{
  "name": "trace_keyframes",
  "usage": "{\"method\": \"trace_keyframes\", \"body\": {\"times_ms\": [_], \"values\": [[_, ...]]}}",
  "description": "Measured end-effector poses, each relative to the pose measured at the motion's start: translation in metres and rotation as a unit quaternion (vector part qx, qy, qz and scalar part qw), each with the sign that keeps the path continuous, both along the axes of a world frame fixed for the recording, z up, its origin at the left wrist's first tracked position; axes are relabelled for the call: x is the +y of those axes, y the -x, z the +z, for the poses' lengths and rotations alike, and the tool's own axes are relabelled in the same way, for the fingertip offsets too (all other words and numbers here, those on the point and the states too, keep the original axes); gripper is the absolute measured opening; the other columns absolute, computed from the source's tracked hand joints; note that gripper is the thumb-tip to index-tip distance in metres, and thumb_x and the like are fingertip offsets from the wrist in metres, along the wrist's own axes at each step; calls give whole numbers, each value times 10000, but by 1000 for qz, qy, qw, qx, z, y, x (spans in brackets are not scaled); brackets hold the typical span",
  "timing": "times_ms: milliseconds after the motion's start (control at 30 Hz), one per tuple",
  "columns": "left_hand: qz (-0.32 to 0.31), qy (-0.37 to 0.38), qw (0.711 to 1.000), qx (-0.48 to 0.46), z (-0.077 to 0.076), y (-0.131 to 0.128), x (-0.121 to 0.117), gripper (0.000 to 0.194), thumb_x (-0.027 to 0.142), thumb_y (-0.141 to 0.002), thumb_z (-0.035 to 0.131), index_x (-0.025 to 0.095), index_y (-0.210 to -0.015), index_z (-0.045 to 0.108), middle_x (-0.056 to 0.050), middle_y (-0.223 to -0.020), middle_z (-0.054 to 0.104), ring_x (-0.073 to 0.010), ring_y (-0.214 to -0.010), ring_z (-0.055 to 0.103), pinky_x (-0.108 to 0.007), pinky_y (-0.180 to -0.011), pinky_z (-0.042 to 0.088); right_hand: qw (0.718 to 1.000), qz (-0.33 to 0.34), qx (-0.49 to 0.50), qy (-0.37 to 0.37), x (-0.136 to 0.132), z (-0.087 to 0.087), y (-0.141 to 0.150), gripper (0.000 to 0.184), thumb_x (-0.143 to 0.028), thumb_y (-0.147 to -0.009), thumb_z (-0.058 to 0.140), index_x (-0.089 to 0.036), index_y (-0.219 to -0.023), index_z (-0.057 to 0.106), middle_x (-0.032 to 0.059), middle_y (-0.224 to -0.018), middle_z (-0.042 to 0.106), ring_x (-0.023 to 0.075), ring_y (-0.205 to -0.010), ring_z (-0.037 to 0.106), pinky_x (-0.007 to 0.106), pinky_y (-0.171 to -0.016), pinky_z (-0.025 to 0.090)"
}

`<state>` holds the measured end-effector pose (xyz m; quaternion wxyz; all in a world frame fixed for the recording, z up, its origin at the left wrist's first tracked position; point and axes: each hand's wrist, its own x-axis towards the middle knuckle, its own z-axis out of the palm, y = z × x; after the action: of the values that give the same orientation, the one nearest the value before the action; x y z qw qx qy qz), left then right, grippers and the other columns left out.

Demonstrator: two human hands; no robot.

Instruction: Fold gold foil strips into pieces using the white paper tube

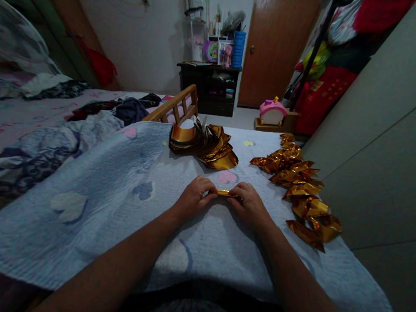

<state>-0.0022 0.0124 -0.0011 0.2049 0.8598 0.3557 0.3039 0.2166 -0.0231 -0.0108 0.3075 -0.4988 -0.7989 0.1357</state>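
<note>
Between my two hands is a narrow folded strip of gold foil paper (223,193), held level just above the blue cloth. My left hand (198,193) pinches its left end between thumb and fingers. At the right end, my right hand (246,201) grips it the same way. Beyond my hands lies a fanned stack of gold foil sheets (218,157), some curled up at the left. To the right, several folded gold foil pieces (301,188) with pointed ends lie heaped in a row. The strip's ends are hidden under my fingers.
A light blue cloth with heart shapes (116,225) covers the table. On the left is a bed with rumpled bedding (87,132); a wooden rail (176,104) stands behind the table. A pale cabinet (386,127) borders the right side. Farther back are a dark shelf (208,88) and a pink toy (272,113).
</note>
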Motion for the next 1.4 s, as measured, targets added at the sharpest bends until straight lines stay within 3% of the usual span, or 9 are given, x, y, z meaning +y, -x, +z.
{"method": "trace_keyframes", "body": {"times_ms": [200,467,767,1033,1233,1400], "values": [[-26,-9,1000,-8,-1,-3,-3,86,222,-910,658,178,-846,694,-31,-797,665,-195,-834,557,-328,-802,417,999,-8,-38,-32,-4,6,9,68,-229,-907,699,-222,-935,760,51,-912,667,221,-906,537,362,-807,328],[-47,-9,999,-11,-1,-4,-5,91,232,-923,649,183,-901,723,-37,-822,697,-183,-828,587,-333,-825,439,997,0,-69,-35,-5,9,12,77,-229,-912,705,-231,-888,778,30,-841,692,210,-885,530,364,-797,284],[-17,69,995,-65,8,0,-3,127,242,-894,636,179,-827,724,-23,-769,652,-155,-753,580,-280,-727,444,1000,-18,-24,-8,-1,14,-5,127,-266,-932,669,-247,-895,789,47,-877,701,222,-906,540,382,-823,319],[18,130,982,-136,11,5,2,120,229,-839,634,164,-777,713,-22,-754,636,-156,-742,586,-276,-708,433,991,-59,119,-10,2,18,-21,174,-277,-908,625,-244,-812,766,66,-839,697,238,-863,577,391,-818,413],[54,227,947,-220,8,2,2,118,269,-786,676,157,-750,686,-5,-719,621,-144,-702,571,-261,-679,430,942,-120,311,34,2,26,-23,271,-400,-902,573,-213,-779,726,40,-790,687,211,-809,620,347,-790,459],[33,318,910,-264,6,-2,1,163,311,-768,720,156,-785,672,-1,-729,630,-131,-685,561,-256,-678,434,904,-70,402,129,0,25,-12,226,-390,-813,645,-209,-931,715,35,-839,699,198,-797,633,334,-762,488]]}}
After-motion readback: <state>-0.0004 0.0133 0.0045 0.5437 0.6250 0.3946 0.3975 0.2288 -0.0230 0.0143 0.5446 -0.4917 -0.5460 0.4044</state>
